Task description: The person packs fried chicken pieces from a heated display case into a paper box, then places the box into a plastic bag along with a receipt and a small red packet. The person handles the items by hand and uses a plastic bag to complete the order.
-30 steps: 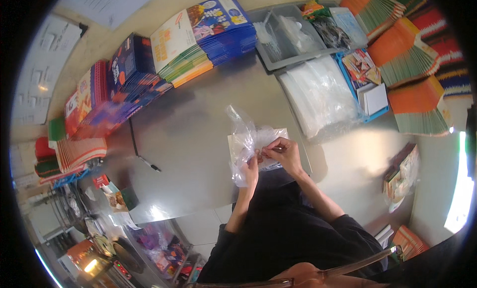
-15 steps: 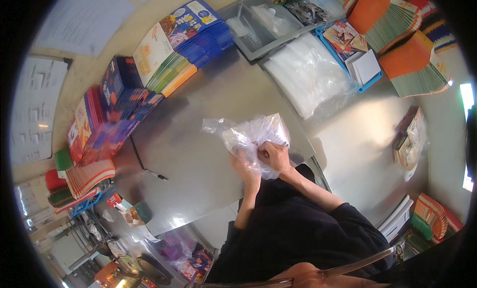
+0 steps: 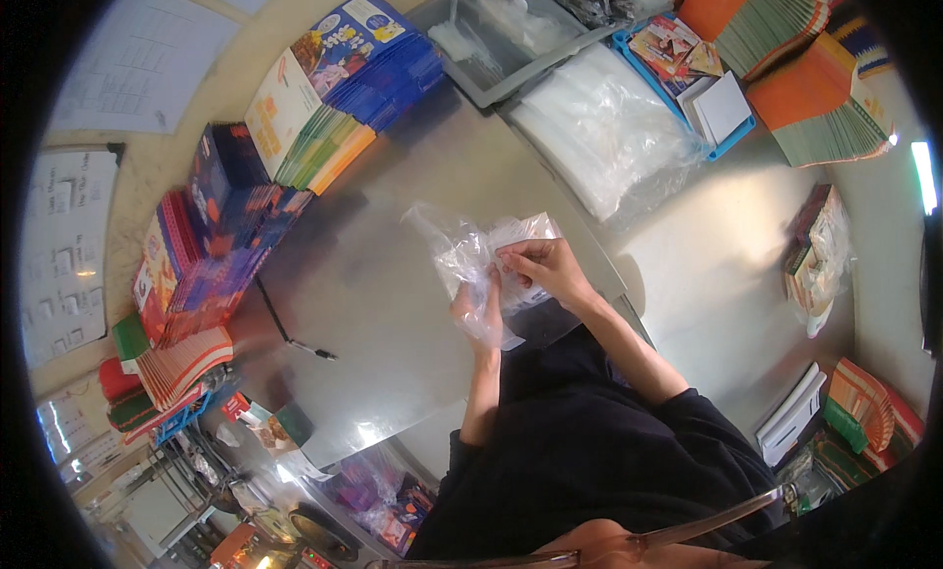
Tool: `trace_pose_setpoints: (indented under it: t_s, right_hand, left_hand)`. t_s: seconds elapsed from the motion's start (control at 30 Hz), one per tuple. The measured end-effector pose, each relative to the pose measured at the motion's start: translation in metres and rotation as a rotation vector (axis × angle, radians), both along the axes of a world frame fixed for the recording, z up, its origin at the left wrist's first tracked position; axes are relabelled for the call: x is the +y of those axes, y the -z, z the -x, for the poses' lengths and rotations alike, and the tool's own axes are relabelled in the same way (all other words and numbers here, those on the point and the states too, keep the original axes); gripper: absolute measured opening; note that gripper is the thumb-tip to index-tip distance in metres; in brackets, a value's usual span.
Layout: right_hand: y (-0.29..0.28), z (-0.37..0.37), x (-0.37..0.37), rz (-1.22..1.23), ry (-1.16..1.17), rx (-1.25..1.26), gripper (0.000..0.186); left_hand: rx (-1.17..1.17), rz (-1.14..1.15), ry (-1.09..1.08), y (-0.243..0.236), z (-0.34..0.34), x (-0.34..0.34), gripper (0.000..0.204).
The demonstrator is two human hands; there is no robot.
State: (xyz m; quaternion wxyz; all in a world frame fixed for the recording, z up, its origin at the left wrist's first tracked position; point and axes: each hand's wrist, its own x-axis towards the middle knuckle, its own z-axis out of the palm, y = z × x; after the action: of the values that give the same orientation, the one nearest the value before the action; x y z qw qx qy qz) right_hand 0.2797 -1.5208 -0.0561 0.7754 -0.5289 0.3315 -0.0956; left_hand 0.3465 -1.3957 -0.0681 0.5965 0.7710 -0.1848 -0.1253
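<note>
A crumpled clear plastic bag (image 3: 454,253) is held above the near part of the metal table. My left hand (image 3: 475,306) is closed around it, its fingers partly hidden by the shiny film. Beside that hand, the thumb and forefinger of my right hand (image 3: 552,271) pinch the bag near my left thumb. A whitish printed item (image 3: 536,228), perhaps a small pack or cards, shows behind my right fingers. Whether it lies inside the bag or behind it I cannot tell.
Stacks of folded blue cartons (image 3: 398,73) and purple cartons (image 3: 211,265) line the table's left side. A grey tray (image 3: 488,96) stands at the back, next to a pile of clear bags (image 3: 599,127) and a blue tray (image 3: 732,142). A black pen (image 3: 312,350) lies left.
My right hand has risen slightly and turned, its fingers now pinching higher up. The bag's loose end on the left has lifted and spread. My left hand still grips the bag.
</note>
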Motion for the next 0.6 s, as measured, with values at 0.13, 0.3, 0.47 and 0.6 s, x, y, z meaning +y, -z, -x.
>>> trace_pose_setpoints:
  t_s: [0.13, 0.3, 0.47, 0.6]
  right_hand:
    - [-0.005, 0.003, 0.003, 0.069, 0.004, -0.034, 0.02]
    - [-0.018, 0.002, 0.006, 0.6, -0.035, 0.062, 0.014]
    - [-0.014, 0.0, 0.002, 0.755, -0.125, 0.097, 0.011]
    - [-0.026, 0.0, -0.018, 0.728, -0.306, 0.002, 0.012]
  left_hand:
    - [-0.02, -0.01, -0.001, 0.0, -0.001, 0.001, 0.023]
    - [-0.067, -0.058, -0.003, -0.005, 0.0, -0.002, 0.021]
    - [-0.03, -0.2, 0.047, -0.013, -0.002, 0.005, 0.019]
    - [-0.296, -0.332, 0.217, 0.005, -0.011, 0.015, 0.021]
